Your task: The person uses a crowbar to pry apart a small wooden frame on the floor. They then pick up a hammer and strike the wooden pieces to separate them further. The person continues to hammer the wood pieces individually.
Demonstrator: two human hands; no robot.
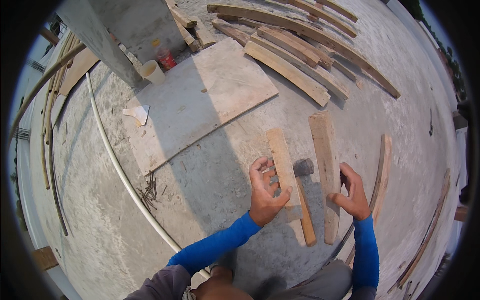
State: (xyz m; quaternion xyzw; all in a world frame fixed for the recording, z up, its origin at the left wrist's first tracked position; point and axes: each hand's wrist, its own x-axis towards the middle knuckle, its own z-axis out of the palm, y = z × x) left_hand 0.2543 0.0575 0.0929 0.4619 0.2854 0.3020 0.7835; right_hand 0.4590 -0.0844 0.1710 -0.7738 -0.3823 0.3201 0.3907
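A: What does the left hand (267, 192) have?
B: A short wooden block (282, 155). Its fingers grip it, thumb across the near face.
A: And the right hand (354, 194)?
B: Its fingers close on a longer wooden piece (324, 160), just right of the block. The thumb presses near its right edge; some fingertips are hidden.
A: What shows between the two pieces?
B: A hammer (307, 222) on the concrete floor (240, 150), dark head partly visible, wooden handle partly behind the block.
A: Anything left of the hands?
B: Loose nails (148, 194) in a small heap, beside a long pale pipe (114, 156).
A: Farther off?
B: A flat board (220, 75), with stacked timber (290, 67) at its right.
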